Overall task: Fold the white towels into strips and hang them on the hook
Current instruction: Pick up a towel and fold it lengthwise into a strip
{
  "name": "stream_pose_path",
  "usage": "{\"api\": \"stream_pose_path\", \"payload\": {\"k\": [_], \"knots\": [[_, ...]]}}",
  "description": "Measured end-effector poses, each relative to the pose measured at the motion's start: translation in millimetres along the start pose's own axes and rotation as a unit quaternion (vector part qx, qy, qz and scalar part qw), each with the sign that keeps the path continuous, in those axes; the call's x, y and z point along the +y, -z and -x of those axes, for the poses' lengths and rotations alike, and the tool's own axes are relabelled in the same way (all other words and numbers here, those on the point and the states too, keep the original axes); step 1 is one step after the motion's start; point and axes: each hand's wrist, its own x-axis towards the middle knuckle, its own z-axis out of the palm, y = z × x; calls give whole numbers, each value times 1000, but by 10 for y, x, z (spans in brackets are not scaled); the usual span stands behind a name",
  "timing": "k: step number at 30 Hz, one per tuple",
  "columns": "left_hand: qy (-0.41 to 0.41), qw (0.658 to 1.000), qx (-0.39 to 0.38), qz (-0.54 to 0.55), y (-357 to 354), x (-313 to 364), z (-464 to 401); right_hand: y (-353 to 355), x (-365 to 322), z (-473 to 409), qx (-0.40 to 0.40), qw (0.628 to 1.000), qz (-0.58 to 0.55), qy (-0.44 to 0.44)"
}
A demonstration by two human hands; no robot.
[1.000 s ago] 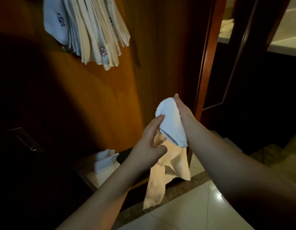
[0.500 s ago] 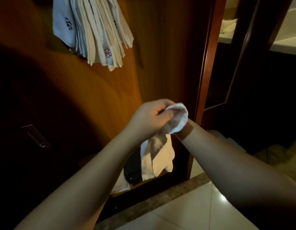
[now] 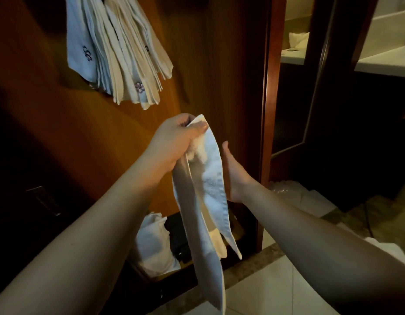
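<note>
A white towel folded into a long strip hangs down in the middle of the view. My left hand grips its top end, thumb pinching the fold. My right hand is just behind the strip's right side, fingers straight and pointing up, its edge touching the cloth. Several folded white towels hang in a bunch high on the wooden wall at the upper left; the hook itself is hidden above them.
A pile of loose white towels lies low in the open wooden cabinet beside a dark object. A wooden door frame stands to the right. Pale tiled floor is below; more white cloth sits on a counter beyond.
My left hand has lifted the towel's top end and the towel has dropped open into a long strip. My right hand has slid out to the strip's right side.
</note>
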Motion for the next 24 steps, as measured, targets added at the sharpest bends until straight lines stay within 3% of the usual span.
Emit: {"api": "stream_pose_path", "payload": {"k": [2,4,6,9,13,18,24], "knots": [[20,999,18,32,-6,-3,-21,-20,32,128,16,999,33,-2],[31,998,42,37,-5,-29,-45,-74,42,187,75,984,161,24],[42,996,58,47,17,-62,-65,-72,41,229,121,937,322,55],[47,992,74,89,121,-101,-89,163,122,236,152,864,480,17],[40,986,108,118,361,-146,-113,642,333,268,148,842,517,-33],[37,980,137,136,606,-250,-100,1173,426,250,188,783,591,-48],[48,972,206,100,858,-494,-44,1340,74,172,301,792,530,31]]}}
